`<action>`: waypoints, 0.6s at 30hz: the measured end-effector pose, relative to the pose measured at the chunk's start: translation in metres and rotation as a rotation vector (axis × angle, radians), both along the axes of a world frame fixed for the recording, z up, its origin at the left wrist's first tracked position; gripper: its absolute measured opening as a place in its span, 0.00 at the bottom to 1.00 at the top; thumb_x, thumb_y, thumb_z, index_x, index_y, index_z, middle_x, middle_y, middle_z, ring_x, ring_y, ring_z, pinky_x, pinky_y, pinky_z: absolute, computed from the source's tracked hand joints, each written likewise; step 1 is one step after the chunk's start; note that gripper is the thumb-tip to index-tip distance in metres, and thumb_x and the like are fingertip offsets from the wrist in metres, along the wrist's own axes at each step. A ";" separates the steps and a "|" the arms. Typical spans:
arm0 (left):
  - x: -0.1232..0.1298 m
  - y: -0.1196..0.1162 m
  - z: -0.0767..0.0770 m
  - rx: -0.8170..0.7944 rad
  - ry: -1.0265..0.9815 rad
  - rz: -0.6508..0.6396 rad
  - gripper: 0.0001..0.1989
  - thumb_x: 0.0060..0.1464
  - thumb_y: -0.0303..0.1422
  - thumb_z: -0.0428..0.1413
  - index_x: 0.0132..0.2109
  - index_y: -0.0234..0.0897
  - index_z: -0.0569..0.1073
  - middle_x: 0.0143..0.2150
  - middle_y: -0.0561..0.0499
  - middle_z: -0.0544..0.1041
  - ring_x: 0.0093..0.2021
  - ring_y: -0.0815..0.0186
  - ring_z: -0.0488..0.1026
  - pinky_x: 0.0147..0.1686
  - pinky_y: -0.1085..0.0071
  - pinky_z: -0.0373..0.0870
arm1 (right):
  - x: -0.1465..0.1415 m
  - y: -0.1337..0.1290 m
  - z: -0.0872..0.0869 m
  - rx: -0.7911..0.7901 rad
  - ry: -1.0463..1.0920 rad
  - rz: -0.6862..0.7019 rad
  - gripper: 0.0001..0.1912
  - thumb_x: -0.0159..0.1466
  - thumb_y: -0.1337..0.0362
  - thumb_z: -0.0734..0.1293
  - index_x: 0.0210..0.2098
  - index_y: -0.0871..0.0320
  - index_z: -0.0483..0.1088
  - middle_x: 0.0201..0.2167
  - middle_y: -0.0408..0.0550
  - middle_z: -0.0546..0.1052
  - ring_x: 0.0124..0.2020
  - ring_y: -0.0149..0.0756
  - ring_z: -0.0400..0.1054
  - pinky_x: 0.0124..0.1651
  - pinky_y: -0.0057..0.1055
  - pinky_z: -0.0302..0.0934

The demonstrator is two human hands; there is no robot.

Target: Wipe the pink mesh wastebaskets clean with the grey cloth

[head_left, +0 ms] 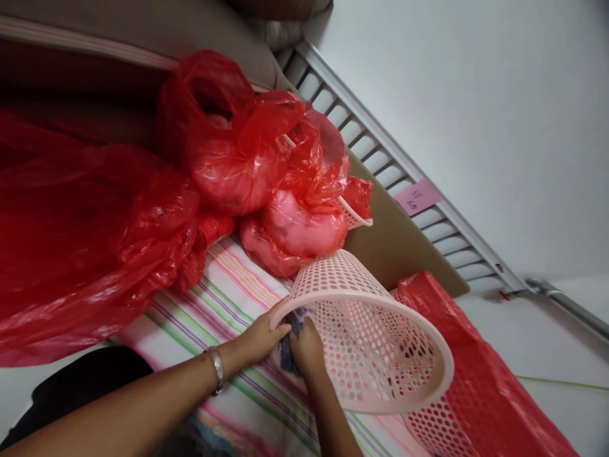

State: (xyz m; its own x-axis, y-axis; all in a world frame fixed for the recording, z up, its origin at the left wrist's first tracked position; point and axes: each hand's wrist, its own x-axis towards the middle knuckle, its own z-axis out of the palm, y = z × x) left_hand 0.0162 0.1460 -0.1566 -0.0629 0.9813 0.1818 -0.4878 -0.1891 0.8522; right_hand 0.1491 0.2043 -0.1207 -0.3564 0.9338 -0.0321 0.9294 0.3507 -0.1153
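A pink perforated plastic basket (pixel 349 276) lies tipped on its side, its wide mouth facing me. My left hand (pixel 264 333), below a silver bangle on the wrist, is closed on the left edge of the basket's rim, thumb in front. Just inside the mouth, my right hand (pixel 307 349) is closed around a dark grey-blue cloth (pixel 287 357), pressed near that same edge. Part of the cloth shows above and below the fingers; the rest is hidden. The two hands nearly touch.
Full red plastic bags (pixel 238 165) sit behind the basket; a large red bag (pixel 80 235) spreads at left. Another perforated basket (pixel 435 422) and a red plastic sheet (pixel 495 374) lie at right. Beneath is a striped cloth (pixel 228 304). A metal rail (pixel 361 114) runs along the wall.
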 end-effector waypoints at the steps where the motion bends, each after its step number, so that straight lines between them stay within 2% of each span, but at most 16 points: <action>1: -0.002 0.000 0.001 0.004 0.018 -0.002 0.31 0.51 0.35 0.57 0.62 0.34 0.61 0.63 0.43 0.64 0.64 0.53 0.57 0.65 0.54 0.48 | 0.003 -0.014 -0.001 0.004 -0.028 0.027 0.20 0.62 0.64 0.57 0.51 0.65 0.67 0.47 0.59 0.74 0.49 0.43 0.68 0.51 0.33 0.60; 5: -0.014 -0.002 0.011 -0.005 0.108 0.045 0.33 0.51 0.35 0.58 0.63 0.37 0.59 0.63 0.45 0.65 0.62 0.56 0.61 0.64 0.57 0.51 | 0.013 -0.055 -0.004 0.001 -0.133 0.049 0.22 0.60 0.68 0.57 0.53 0.66 0.66 0.49 0.61 0.72 0.51 0.45 0.66 0.54 0.34 0.58; 8: -0.021 -0.001 0.017 0.000 0.092 0.062 0.30 0.52 0.33 0.56 0.62 0.37 0.61 0.62 0.46 0.66 0.61 0.58 0.63 0.64 0.58 0.52 | 0.016 -0.057 -0.003 -0.014 -0.129 0.021 0.22 0.59 0.67 0.57 0.52 0.65 0.67 0.47 0.60 0.73 0.49 0.45 0.68 0.52 0.35 0.60; 11: -0.021 0.002 0.017 -0.024 0.048 0.032 0.27 0.52 0.30 0.55 0.60 0.36 0.64 0.61 0.47 0.68 0.61 0.56 0.63 0.64 0.56 0.51 | 0.011 -0.033 -0.001 -0.017 -0.070 -0.036 0.21 0.60 0.65 0.58 0.50 0.64 0.68 0.46 0.59 0.74 0.48 0.45 0.69 0.49 0.34 0.61; 16: -0.018 0.004 0.013 -0.002 0.014 0.007 0.30 0.51 0.30 0.55 0.62 0.37 0.62 0.61 0.47 0.68 0.62 0.55 0.60 0.65 0.55 0.49 | -0.007 0.041 0.002 0.035 -0.053 -0.177 0.20 0.63 0.62 0.58 0.51 0.64 0.68 0.47 0.61 0.74 0.50 0.48 0.68 0.49 0.38 0.60; 18: -0.017 0.002 0.013 0.022 0.004 -0.004 0.31 0.51 0.30 0.55 0.63 0.37 0.60 0.62 0.46 0.66 0.62 0.55 0.61 0.64 0.55 0.50 | -0.015 0.065 0.002 0.057 -0.029 -0.163 0.17 0.65 0.61 0.59 0.48 0.62 0.70 0.47 0.58 0.73 0.51 0.46 0.67 0.51 0.40 0.59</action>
